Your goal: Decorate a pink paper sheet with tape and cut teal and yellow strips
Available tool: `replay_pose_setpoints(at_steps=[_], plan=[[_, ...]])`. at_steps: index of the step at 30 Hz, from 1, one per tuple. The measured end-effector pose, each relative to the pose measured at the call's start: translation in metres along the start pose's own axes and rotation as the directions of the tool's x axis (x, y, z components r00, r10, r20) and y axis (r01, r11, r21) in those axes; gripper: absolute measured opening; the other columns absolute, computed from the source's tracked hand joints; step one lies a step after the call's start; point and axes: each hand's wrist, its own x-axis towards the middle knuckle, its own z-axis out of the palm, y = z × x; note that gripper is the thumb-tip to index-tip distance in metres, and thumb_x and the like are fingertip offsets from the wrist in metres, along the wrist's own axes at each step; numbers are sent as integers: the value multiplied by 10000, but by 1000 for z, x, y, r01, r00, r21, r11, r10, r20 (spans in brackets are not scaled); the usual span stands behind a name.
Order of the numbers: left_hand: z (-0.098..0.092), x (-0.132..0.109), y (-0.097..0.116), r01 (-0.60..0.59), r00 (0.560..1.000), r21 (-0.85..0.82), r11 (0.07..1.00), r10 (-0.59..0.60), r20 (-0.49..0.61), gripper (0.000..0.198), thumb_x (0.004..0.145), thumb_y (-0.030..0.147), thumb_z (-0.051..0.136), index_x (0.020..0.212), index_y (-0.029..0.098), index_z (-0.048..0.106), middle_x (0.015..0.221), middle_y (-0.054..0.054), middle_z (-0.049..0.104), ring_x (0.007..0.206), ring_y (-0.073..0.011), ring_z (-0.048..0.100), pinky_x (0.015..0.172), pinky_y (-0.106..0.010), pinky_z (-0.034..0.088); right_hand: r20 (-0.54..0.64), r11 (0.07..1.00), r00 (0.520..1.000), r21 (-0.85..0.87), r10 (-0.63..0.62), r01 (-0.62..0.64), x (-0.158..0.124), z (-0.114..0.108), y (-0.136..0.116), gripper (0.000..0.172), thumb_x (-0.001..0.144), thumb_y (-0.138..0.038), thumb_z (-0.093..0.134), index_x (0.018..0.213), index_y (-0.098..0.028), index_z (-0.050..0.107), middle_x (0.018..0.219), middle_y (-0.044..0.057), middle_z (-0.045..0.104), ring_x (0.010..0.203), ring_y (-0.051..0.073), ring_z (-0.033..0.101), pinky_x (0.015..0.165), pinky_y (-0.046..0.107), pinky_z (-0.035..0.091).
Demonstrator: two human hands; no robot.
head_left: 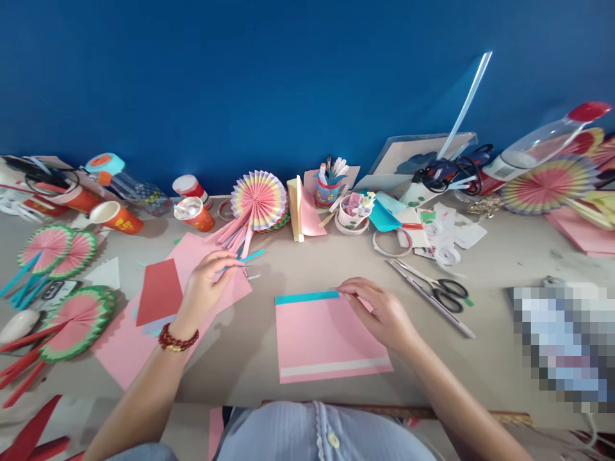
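Observation:
A pink paper sheet (321, 339) lies flat on the table in front of me. Along its top edge runs a blue paper strip (307, 297), and a pale strip (336, 367) crosses it near the bottom. My right hand (379, 314) is closed, thumb and fingertips at the right end of the blue strip. Raised to the left, my left hand (206, 285) pinches a thin bluish strip (235, 266) over a larger pink sheet (192, 250). Another short blue strip (253, 255) shows just past its fingertips. A red paper piece (161, 291) lies left of that hand.
Scissors (446, 291) and a slim pale cutter (439, 307) lie at right, near white tape rolls (448, 256). Folded paper fans (259, 200), paper cups (195, 213) and a pen holder (328, 191) line the back. Watermelon-coloured fans (77, 323) lie at left.

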Motion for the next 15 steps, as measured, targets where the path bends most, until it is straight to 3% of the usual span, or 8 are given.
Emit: replay_pose_setpoints(at_steps=[3, 5, 8, 10, 12, 15], plan=[[0, -5, 20, 40, 998, -262, 964, -52, -38, 177, 943, 365, 583, 958, 222, 687, 1077, -62, 652, 1117, -226, 617, 1031, -416, 492, -3, 998, 1000, 60, 19, -19, 2, 0, -8, 218, 1002, -212, 450, 1045, -229, 663, 1011, 83, 711, 983, 206, 676, 849, 325, 532], [3, -11, 39, 89, 994, -506, 858, -42, 103, 223, 954, 424, 568, 945, 221, 660, 1138, -87, 635, 1149, -250, 613, 997, -451, 524, 16, 988, 999, 149, 49, -50, 6, 2, -17, 199, 1008, -246, 474, 1070, -231, 662, 1035, 82, 707, 1000, 205, 669, 868, 328, 527], [15, -19, 64, 114, 967, -747, 655, 99, 234, 446, 955, 602, 487, 752, 214, 573, 1210, -97, 620, 1260, -300, 569, 1060, -559, 478, 111, 934, 993, 348, 44, -80, 14, 7, -37, 243, 1013, -312, 498, 1198, -228, 631, 1170, 95, 679, 1110, 210, 634, 950, 350, 504], [26, -24, 73, 109, 952, -754, 647, 151, 267, 585, 959, 678, 381, 636, 202, 488, 1235, -101, 615, 1305, -307, 534, 1064, -592, 463, 197, 870, 980, 484, -5, -93, 21, 12, -50, 304, 1018, -348, 494, 1280, -227, 590, 1293, 106, 627, 1207, 214, 586, 1019, 375, 469], [36, -28, 76, 118, 941, -704, 700, 147, 304, 669, 953, 728, 282, 571, 199, 429, 1245, -107, 613, 1305, -300, 527, 1038, -601, 473, 260, 808, 964, 579, -58, -107, 28, 17, -62, 326, 1012, -381, 506, 1292, -231, 580, 1349, 105, 595, 1256, 221, 552, 1057, 398, 437], [45, -32, 73, 117, 930, -674, 730, 157, 332, 725, 928, 785, 220, 548, 200, 418, 1270, -103, 599, 1300, -286, 525, 1011, -576, 491, 307, 751, 945, 649, -113, -121, 36, 28, -72, 315, 979, -419, 567, 1222, -223, 616, 1263, 91, 635, 1214, 227, 557, 1050, 407, 424]])
